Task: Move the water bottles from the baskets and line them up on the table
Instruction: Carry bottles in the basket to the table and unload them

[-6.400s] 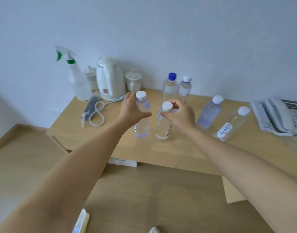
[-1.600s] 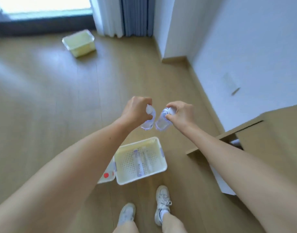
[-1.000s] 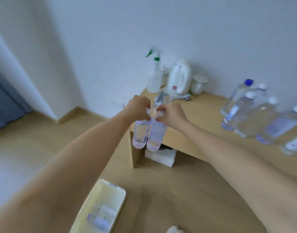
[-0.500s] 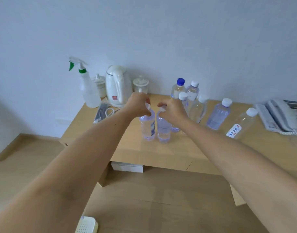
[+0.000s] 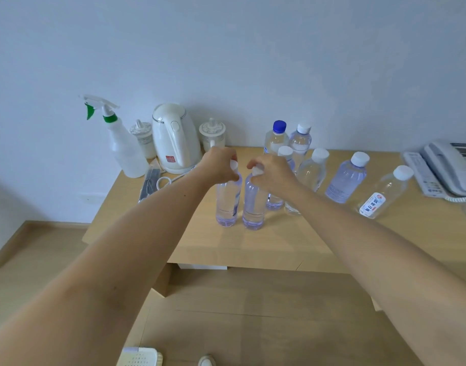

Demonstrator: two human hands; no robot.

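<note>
Two clear water bottles stand upright side by side on the wooden table (image 5: 266,244). My left hand (image 5: 220,165) grips the white cap of the left bottle (image 5: 226,204). My right hand (image 5: 272,173) grips the cap of the right bottle (image 5: 253,207). Behind and to the right, several more bottles stand in a row, among them a white-capped one (image 5: 346,180) and one with a red and blue label (image 5: 382,192). At the back stands a blue-capped bottle (image 5: 275,137). A corner of a pale yellow basket (image 5: 140,357) shows on the floor at the bottom edge.
A spray bottle (image 5: 123,146), a white kettle (image 5: 175,138) and two lidded cups stand at the table's back left, with a cable (image 5: 163,180) beside them. A white telephone (image 5: 445,167) sits at the far right. A shoe tip (image 5: 206,361) shows on the wooden floor.
Both hands carried two bottles up from the floor basket to the table. In the last half second the bottles came down onto the tabletop, left of the earlier row.
</note>
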